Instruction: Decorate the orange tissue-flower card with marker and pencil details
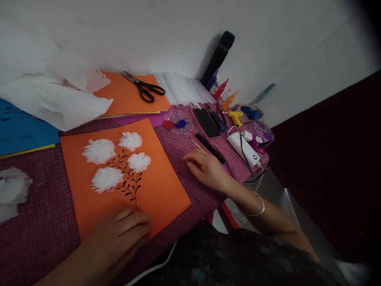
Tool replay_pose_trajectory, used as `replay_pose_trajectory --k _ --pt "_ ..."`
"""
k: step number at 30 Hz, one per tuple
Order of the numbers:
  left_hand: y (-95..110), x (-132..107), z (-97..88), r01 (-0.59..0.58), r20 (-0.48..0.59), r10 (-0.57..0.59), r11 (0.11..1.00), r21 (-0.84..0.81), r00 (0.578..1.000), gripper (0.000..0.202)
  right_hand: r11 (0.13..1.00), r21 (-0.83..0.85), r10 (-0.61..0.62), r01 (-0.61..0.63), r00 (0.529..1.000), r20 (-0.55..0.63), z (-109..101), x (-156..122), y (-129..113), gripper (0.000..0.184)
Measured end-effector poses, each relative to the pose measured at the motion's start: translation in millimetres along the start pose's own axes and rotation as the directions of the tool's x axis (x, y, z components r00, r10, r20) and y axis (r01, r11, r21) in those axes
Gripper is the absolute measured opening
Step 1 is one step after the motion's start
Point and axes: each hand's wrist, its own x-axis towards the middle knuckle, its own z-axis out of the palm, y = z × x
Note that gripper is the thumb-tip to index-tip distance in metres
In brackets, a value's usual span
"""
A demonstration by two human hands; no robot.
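Note:
An orange sheet (160,186) lies on the checked cloth in front of me, bearing several white tissue flowers (99,151) and a dark painted stem with leaves (127,180). My left hand (122,234) rests flat on the sheet's near edge, fingers stretched out, just below the stem. My right hand (205,169) lies on the cloth to the right of the sheet, fingers loosely curled, holding nothing that I can see. A black marker (210,147) and a thin stick (195,143) lie just beyond its fingertips.
Black scissors (144,87) sit on a second orange sheet (125,99) at the back. White tissue (56,99), blue paper (24,129), a paint palette (178,121), a phone (206,122), a white power bank (242,147), glue bottles (224,95) and a black bottle (218,55) crowd the table.

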Motion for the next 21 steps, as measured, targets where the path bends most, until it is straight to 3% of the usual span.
replay_pose_trajectory --k 2,4,8,17,21 --pt "-2 0 -0.2 -0.011 -0.002 0.011 1.000 0.011 1.000 0.025 0.960 -0.241 0.129 -0.145 0.988 -0.079 -16 -4 12 0.017" --pt "-3 -1 -0.4 -0.023 0.029 0.022 1.000 0.018 0.999 0.025 0.861 -0.419 0.279 -0.288 0.957 -0.084 -27 -7 25 0.017" --pt "-3 2 -3.8 -0.028 0.015 0.028 0.999 0.017 1.000 0.026 0.717 -0.604 0.441 -0.348 0.898 0.005 -31 -7 36 0.019" --pt "6 9 -15.3 0.043 0.144 -0.047 0.999 0.033 0.988 0.023 0.710 -0.649 0.410 -0.273 0.910 0.065 -26 -2 27 0.019" --pt "4 2 -6.7 0.091 0.145 -0.086 0.996 -0.022 0.986 0.024 0.701 -0.673 0.374 -0.235 0.925 0.067 -24 -2 27 0.035"
